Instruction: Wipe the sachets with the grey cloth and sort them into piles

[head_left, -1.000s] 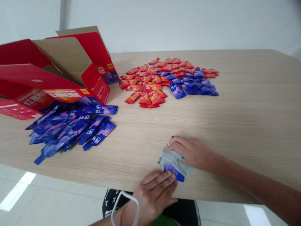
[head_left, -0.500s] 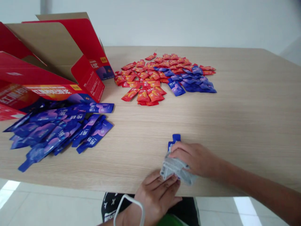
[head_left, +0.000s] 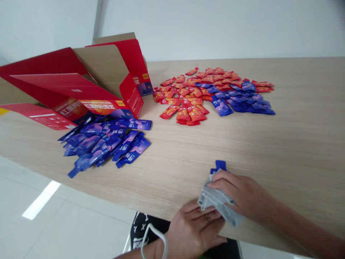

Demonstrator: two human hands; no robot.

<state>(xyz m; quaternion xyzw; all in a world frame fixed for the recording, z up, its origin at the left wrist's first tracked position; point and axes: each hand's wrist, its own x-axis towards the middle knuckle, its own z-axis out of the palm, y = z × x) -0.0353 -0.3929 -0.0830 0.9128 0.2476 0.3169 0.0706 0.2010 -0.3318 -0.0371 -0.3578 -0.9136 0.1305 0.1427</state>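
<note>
My right hand (head_left: 244, 194) is closed around a folded grey cloth (head_left: 217, 201), pressing it down on a blue sachet (head_left: 221, 165) near the table's front edge. Only the far, narrow end of that sachet sticks out; the cloth and fingers cover the rest. Just below, my left hand (head_left: 195, 228) lies palm down with its fingers stretched out, the fingertips against the near side of the cloth. What lies under those fingertips is hidden.
A heap of blue sachets (head_left: 101, 142) lies left, before open red cartons (head_left: 105, 93). Farther back, red sachets (head_left: 188, 90) are spread out, with a second pile of blue sachets (head_left: 248, 99) at their right. The wooden table (head_left: 172, 172) ends near my lap.
The camera view has turned left, so everything sits farther right in the picture. Both hands stay at the same sachet, with the cloth still on it.
</note>
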